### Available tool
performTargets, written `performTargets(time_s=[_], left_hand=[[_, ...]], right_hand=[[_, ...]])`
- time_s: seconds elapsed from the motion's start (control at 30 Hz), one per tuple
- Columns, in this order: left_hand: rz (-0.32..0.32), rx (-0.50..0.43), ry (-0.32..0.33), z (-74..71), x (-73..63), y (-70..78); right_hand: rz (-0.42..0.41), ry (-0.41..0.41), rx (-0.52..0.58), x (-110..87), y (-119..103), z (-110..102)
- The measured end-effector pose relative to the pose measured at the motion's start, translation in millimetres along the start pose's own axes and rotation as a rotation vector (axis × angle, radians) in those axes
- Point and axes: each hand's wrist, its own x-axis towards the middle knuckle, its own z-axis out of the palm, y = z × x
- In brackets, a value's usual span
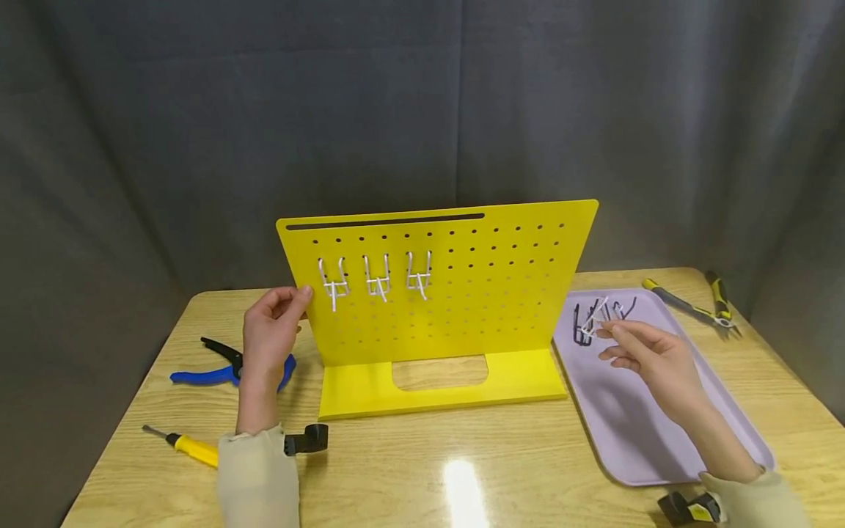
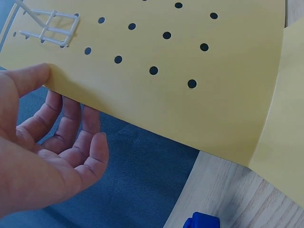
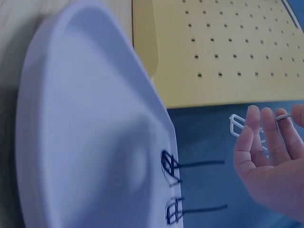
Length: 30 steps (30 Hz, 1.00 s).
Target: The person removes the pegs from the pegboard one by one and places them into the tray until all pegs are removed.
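A yellow pegboard (image 1: 462,323) stands upright on its own base, three white wire hooks (image 1: 378,282) hanging in a row at its upper left. My left hand (image 1: 269,330) holds the board's left edge, thumb on the front face and fingers behind, as the left wrist view shows. Over the far end of a lilac tray (image 1: 627,433), my right hand (image 1: 660,367) pinches another white wire hook (image 3: 235,126) between thumb and fingers. Black wire hooks (image 1: 582,330) lie in the tray beneath it; the held hook overlaps them in the head view.
Left of the board lie blue-handled pliers (image 1: 205,377) and a yellow-handled screwdriver (image 1: 194,449). Two yellow-and-black pliers (image 1: 683,303) rest past the tray's far right corner. A dark curtain (image 1: 422,110) hangs behind the table (image 1: 396,469).
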Motion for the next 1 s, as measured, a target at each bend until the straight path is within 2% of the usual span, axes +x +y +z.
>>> performTargets(time_s=[0.2, 0.4, 0.7, 1.0], left_hand=[[-0.011, 0.004, 0.001, -0.9, -0.2, -0.4], [-0.015, 0.002, 0.004, -0.8, -0.1, -0.5], [-0.020, 0.011, 0.010, 0.1, 0.2, -0.8], [-0.005, 0.009, 0.010, 0.0, 0.3, -0.1]], right_hand=[[0.025, 0.020, 0.015, -2.9, 3, -18], [0.051, 0.027, -0.012, -8.2, 7, -27], [0.146, -0.022, -0.190, -17.9, 17, -22], [0.186, -0.109, -0.245, -17.3, 18, -19]])
